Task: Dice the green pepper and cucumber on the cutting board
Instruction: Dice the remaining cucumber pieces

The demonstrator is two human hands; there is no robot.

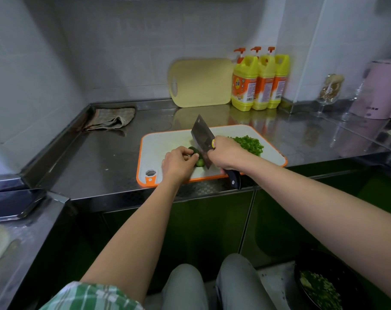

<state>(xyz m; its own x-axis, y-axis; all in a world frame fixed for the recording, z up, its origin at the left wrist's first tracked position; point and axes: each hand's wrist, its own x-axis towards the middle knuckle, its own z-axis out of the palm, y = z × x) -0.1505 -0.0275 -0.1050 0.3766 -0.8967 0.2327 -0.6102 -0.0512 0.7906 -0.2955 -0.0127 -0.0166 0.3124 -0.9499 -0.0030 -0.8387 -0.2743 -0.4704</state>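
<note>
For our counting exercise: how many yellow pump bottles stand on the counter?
3, in a row by the back wall, right of the leaning yellow board: left bottle, middle bottle, right bottle. Each overlaps the next, so another behind could be hidden.

Dim, cool light; glare on the steel counter [114, 157] (reflections too); soft, curved edges.

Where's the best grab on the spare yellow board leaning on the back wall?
Take the yellow board at its left end, through the handle slot, coming from the left and front. It stands on its long edge against the wall, and the detergent bottles crowd its right end.
</note>
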